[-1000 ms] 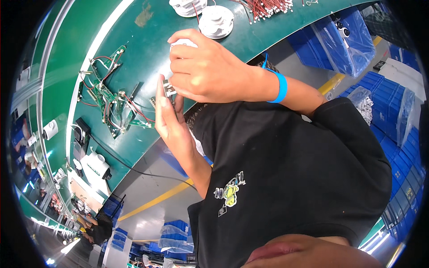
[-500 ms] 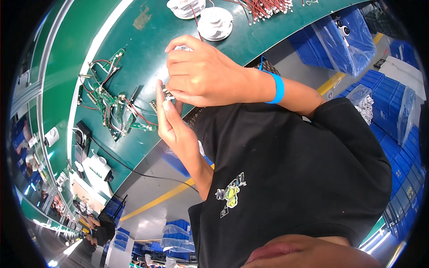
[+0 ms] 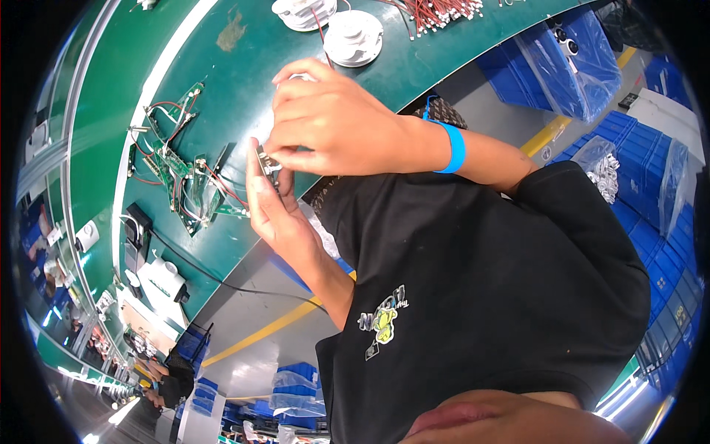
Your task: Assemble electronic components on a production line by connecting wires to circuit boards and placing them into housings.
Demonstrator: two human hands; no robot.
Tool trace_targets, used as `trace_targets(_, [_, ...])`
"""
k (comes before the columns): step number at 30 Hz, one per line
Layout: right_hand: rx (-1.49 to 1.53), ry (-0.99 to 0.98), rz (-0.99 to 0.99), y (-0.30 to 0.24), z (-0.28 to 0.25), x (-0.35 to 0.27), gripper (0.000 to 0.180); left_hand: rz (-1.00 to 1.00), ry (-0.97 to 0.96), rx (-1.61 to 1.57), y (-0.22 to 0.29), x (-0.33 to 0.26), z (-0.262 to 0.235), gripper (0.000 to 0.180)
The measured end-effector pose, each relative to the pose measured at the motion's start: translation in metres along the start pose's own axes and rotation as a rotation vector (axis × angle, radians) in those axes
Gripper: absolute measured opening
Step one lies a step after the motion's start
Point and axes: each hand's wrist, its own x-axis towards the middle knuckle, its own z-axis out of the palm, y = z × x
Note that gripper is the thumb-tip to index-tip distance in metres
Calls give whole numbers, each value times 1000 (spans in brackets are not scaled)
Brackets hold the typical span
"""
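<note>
Head view, left hand: the left hand [image 3: 282,218] has its fingers raised and thumb near them; its grip is closed on a small board.
Small board: the small board [image 3: 268,164], dark with pale components, sits between the left hand's digits, just under the right hand's fingers and above the edge of the surface.
Right hand: the right hand [image 3: 333,122] is curled over, back toward the camera, a blue wristband [image 3: 452,148] at its wrist; whether its grip is closed on anything I cannot tell.
White piece: a white piece [image 3: 302,76] shows beside the right index finger, mostly hidden.
Surface: the green surface [image 3: 237,89] runs diagonally beneath the hands.
Wired boards: a tangle of green circuit boards [image 3: 176,166] with red and white leads lies left of both hands.
Round parts: two white round parts [image 3: 353,38] stand beyond the right hand.
Wire bundle: red wires with white connectors [image 3: 440,15] lie farther right.
White device: a white device [image 3: 164,277] lies near a black cable [image 3: 222,282].
Crates: blue crates [image 3: 629,159] are stacked at right.
</note>
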Motion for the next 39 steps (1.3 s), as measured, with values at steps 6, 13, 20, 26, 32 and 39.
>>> trace_targets(6, [28,86,55,5,2,-6,8,-29,33,-91,-8,1,8,46])
trace_targets(13, [58,79,-5,7,5,-6,7,-10,70,-56,-7,-2,13,43])
trace_targets(20, [86,73,-25,12,8,-10,7,-15,56,-32,-13,-3,13,43])
trace_targets(26, [120,-11,-18,11,-2,-7,8,-92,51,-223,-16,-1,8,49])
trace_targets(32, [906,313,412,14,-30,-20,45,-7,3,-246,-19,6,-4,50])
trace_targets(39, [56,-37,463,22,-33,-28,42,123,-5,-247,-31,14,-8,46])
